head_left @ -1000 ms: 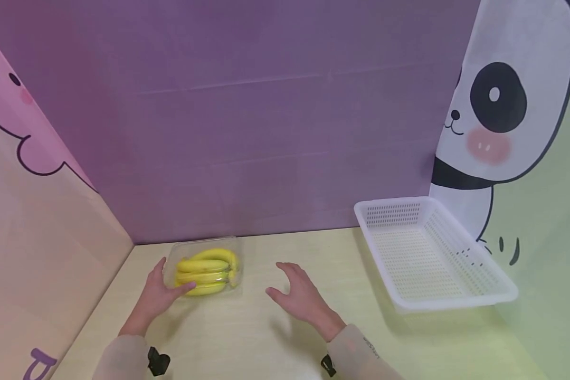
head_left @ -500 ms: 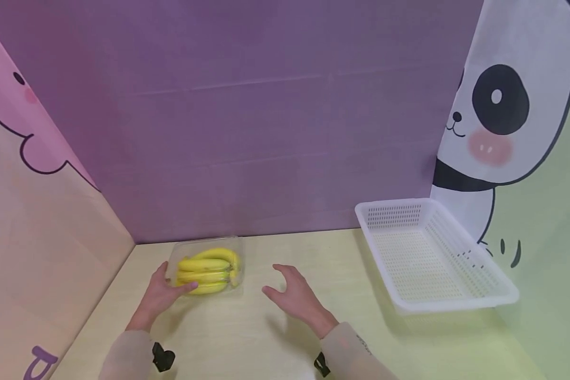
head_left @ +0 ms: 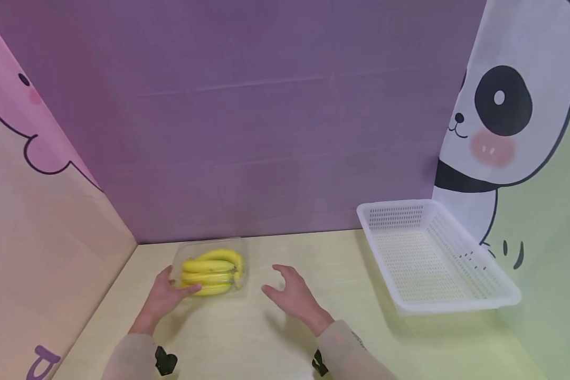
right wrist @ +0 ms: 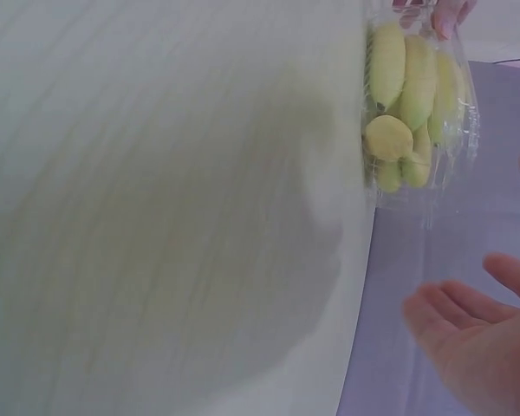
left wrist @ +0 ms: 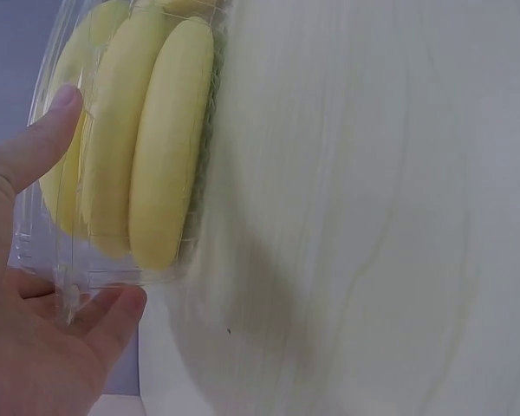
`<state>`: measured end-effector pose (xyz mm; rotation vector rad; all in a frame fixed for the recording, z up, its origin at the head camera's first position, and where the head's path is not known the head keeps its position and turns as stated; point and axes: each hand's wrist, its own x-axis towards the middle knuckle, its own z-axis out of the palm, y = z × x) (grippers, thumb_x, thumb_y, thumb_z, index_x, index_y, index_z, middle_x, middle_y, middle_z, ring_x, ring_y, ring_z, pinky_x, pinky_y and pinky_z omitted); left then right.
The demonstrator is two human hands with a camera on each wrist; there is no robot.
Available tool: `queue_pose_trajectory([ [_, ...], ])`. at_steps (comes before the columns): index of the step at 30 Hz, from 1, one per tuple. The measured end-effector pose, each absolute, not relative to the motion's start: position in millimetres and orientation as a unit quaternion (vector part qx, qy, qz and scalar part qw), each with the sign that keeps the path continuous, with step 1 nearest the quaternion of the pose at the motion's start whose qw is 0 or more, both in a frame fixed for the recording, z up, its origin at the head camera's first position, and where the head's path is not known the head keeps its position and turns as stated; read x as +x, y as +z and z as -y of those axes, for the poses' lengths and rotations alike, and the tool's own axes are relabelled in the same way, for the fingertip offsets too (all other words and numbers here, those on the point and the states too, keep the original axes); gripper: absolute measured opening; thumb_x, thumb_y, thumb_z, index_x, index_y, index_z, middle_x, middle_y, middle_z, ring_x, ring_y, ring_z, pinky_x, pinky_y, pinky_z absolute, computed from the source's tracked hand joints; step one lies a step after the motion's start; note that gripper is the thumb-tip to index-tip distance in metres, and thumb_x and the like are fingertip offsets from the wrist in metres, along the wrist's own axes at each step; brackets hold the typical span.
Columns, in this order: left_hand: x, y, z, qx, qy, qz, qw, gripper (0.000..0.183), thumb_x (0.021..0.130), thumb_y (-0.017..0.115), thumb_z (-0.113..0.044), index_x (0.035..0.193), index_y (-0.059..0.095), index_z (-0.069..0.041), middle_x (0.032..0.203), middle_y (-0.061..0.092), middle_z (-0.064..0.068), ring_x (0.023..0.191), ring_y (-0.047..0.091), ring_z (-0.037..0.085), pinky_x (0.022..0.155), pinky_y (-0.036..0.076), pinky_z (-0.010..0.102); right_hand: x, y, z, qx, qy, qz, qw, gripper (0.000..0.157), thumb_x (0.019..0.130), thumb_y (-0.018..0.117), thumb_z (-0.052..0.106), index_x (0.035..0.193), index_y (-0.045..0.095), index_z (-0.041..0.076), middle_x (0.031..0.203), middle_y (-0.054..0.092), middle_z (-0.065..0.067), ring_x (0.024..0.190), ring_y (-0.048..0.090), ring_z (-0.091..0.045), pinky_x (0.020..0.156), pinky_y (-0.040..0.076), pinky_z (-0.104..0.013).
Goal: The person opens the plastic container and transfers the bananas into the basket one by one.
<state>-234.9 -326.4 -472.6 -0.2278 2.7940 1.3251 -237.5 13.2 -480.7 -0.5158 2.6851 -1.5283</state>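
Observation:
A clear plastic box of bananas sits at the back left of the table, several yellow fruits showing through its lid. At its left end, my left hand grips it. In the left wrist view the thumb lies over the lid and the fingers curl at the end wall. My right hand hovers to the right of the box, apart from it, fingers spread and holding nothing. The right wrist view shows the box's other end beyond the relaxed fingers.
A white perforated plastic basket stands at the right of the pale wooden table. A purple backdrop rises behind, with printed side panels left and right, one bearing a panda.
The banana box has slid slightly to the right with my left hand on it. My right hand has moved a little left, narrowing the gap to the box.

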Motion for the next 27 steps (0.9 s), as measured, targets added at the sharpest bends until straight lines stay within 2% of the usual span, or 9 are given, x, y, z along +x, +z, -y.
queue_pose_trajectory([
  [7,-233,-475,322,-0.065,0.424,-0.903,0.016,0.12,0.086,0.081,-0.043,0.155,0.002,0.015,0.159,0.012,0.039,0.14,0.028,0.057,0.11,0.034,0.066,-243,-482,-3,-0.168,-0.495,-0.853,0.0,0.064,0.094,0.07,0.038,0.145,0.052,0.005,0.148,0.051,-0.013,0.132,0.051,-0.035,0.106,0.044,-0.053],
  [13,-229,-470,314,-0.052,0.429,-0.902,0.012,0.113,0.087,0.081,-0.036,0.155,0.006,0.015,0.158,0.015,0.039,0.139,0.03,0.057,0.109,0.035,0.065,-245,-481,5,-0.17,-0.499,-0.85,-0.004,0.064,0.094,0.07,0.037,0.146,0.052,0.005,0.148,0.051,-0.013,0.132,0.051,-0.034,0.106,0.044,-0.051],
  [20,-224,-469,308,-0.048,0.43,-0.901,0.016,0.113,0.088,0.081,-0.036,0.155,0.006,0.016,0.158,0.015,0.04,0.138,0.03,0.057,0.109,0.036,0.065,-244,-481,11,-0.17,-0.506,-0.846,-0.006,0.065,0.093,0.071,0.035,0.146,0.051,0.003,0.147,0.051,-0.015,0.132,0.051,-0.036,0.107,0.043,-0.053],
  [27,-220,-469,299,-0.03,0.425,-0.905,0.006,0.106,0.087,0.082,-0.035,0.154,0.016,0.014,0.156,0.023,0.038,0.136,0.034,0.058,0.106,0.039,0.066,-244,-479,16,-0.168,-0.503,-0.848,0.0,0.067,0.092,0.072,0.036,0.147,0.05,0.004,0.148,0.05,-0.015,0.133,0.051,-0.036,0.107,0.043,-0.052],
])
